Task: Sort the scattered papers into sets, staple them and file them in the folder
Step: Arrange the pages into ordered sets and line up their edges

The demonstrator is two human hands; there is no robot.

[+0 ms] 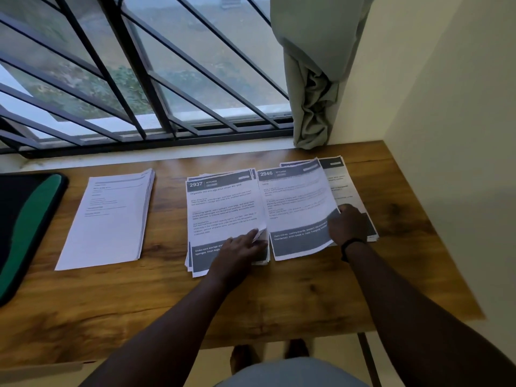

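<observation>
Three paper stacks on wooden surface [167,297] under a barred window [139,74]. Plain white stack [109,222] at left, well apart from the other two. Middle stack [223,216], top sheet headed 2937 KITCHEN; left hand [240,245] lies on its lower right part, fingers mostly straight, fingertips lifting the sheet's right edge w/ a small curl of paper. Right stack [354,191] just beside it; right hand [347,226], black band at wrist, pinches the 2946 sheet [293,210] at its right edge, raised off the stack. Black-and-green folder [25,224] at far left edge. Grey curtain [312,79] bunched at window's right.
</observation>
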